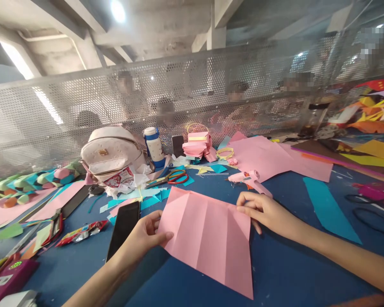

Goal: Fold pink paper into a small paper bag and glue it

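Observation:
A creased pink paper sheet lies spread on the blue table in front of me. My left hand pinches its left edge, thumb on top and fingers under the sheet. My right hand grips the upper right corner with bent fingers. The sheet shows several fold lines fanning from the top edge.
A black phone lies just left of my left hand. A pink glue gun, scissors, a pale backpack, a blue-capped bottle, pink paper stacks and teal scraps crowd the far side. A mesh screen separates people beyond.

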Motion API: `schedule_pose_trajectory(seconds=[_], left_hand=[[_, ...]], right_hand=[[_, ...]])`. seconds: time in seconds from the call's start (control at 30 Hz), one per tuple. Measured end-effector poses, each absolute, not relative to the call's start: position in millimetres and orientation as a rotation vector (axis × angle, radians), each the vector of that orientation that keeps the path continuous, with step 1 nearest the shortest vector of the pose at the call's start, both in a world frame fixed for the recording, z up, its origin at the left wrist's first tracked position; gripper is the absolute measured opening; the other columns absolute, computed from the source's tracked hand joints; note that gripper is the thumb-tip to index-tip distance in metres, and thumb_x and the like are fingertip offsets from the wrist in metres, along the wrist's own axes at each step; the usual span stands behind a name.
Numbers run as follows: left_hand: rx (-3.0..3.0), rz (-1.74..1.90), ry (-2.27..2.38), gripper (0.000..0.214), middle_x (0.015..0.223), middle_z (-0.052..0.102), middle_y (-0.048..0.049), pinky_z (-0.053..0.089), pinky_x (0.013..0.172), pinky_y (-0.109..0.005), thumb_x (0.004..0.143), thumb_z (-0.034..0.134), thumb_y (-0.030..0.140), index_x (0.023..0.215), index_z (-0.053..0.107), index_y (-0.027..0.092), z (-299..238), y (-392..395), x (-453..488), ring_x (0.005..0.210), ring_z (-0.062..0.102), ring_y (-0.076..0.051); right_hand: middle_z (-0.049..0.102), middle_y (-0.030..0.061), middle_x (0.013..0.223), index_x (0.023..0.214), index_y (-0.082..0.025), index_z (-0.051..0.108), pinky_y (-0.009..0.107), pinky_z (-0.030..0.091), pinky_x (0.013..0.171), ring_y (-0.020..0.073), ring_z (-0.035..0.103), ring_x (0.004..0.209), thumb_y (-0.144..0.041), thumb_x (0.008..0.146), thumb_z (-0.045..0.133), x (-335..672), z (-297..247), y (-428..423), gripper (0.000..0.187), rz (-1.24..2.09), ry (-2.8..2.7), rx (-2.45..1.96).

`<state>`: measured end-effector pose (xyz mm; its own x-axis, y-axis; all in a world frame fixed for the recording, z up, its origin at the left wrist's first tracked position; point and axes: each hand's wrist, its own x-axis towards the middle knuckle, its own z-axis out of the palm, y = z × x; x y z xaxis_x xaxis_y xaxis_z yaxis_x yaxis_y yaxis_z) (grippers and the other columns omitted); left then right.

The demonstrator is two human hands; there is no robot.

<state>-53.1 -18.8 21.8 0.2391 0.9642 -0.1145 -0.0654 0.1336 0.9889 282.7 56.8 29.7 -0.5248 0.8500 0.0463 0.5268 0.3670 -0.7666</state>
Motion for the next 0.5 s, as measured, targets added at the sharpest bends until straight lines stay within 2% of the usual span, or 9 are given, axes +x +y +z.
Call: schedule_pose_trajectory(seconds=[0.07,0.1,0.17,0.27,0.3,0.4,0.5], left_hand=[[1.126,0.985,1.024,0.046,0.093,0.074,-0.0057,0.055,0.078,-0.029,0.066,0.087,0.033,0.103,0.065,0.017,15.7,-18.5,-57.7,0.087,0.071,-0.024],[1.121,0.989,1.024,0.047,0.092,0.075,-0.0058,0.055,0.079,-0.030,0.065,0.088,0.032,0.104,0.066,0.017,13.9,-17.8,-59.3,0.085,0.072,-0.024],[1.121,1.000,1.027,0.049,0.090,0.076,-0.0063,0.056,0.078,-0.031,0.062,0.089,0.030,0.104,0.067,0.016,13.8,-15.9,-60.3,0.082,0.072,-0.023],[1.128,1.003,1.027,0.049,0.089,0.076,-0.0080,0.056,0.075,-0.031,0.062,0.089,0.028,0.104,0.069,0.015,20.6,-14.2,-55.3,0.078,0.072,-0.023],[1.132,1.004,1.021,0.050,0.089,0.076,-0.0083,0.056,0.075,-0.031,0.061,0.089,0.028,0.105,0.069,0.015,24.0,-14.3,-52.4,0.079,0.072,-0.023],[1.139,1.030,0.993,0.049,0.090,0.076,-0.0077,0.055,0.075,-0.029,0.062,0.089,0.029,0.105,0.070,0.014,35.0,-15.9,-42.3,0.081,0.072,-0.022],[1.152,1.078,0.987,0.047,0.089,0.075,-0.0070,0.054,0.075,-0.027,0.063,0.088,0.031,0.103,0.070,0.014,44.5,-17.0,-33.9,0.080,0.070,-0.021]], right_hand=[[0.070,0.0016,0.081,0.095,-0.025,0.054,0.033,0.052,0.064,0.0214,0.069,0.072,-0.035,0.095,0.049,279.9,28.6,54.9,0.012,0.798,-2.252,-1.185],[0.071,0.0039,0.098,0.100,-0.026,0.056,0.036,0.053,0.073,0.0236,0.069,0.087,-0.030,0.093,0.051,277.1,29.0,53.2,0.009,0.654,-2.274,-1.139],[0.065,0.0048,0.123,0.104,-0.027,0.057,0.040,0.051,0.089,0.0251,0.062,0.111,-0.023,0.093,0.051,269.0,32.7,47.6,0.013,0.348,-2.343,-0.956],[0.057,0.0052,0.138,0.108,-0.024,0.059,0.039,0.043,0.107,0.0222,0.050,0.130,-0.025,0.097,0.050,252.5,43.4,34.6,0.014,0.136,-2.513,-0.635],[0.052,0.0067,0.144,0.117,-0.023,0.058,0.039,0.040,0.111,0.0222,0.045,0.135,-0.031,0.097,0.052,246.3,46.9,29.8,0.023,0.153,-2.567,-0.576],[0.038,0.0123,0.154,0.144,-0.015,0.041,0.042,0.030,0.118,0.0259,0.034,0.143,-0.056,0.091,0.058,227.7,53.2,18.9,0.069,0.277,-2.680,-0.481],[0.032,0.0176,0.156,0.151,-0.008,0.029,0.043,0.028,0.119,0.0297,0.031,0.144,-0.067,0.082,0.061,211.4,54.5,14.7,0.097,0.480,-2.693,-0.521]])
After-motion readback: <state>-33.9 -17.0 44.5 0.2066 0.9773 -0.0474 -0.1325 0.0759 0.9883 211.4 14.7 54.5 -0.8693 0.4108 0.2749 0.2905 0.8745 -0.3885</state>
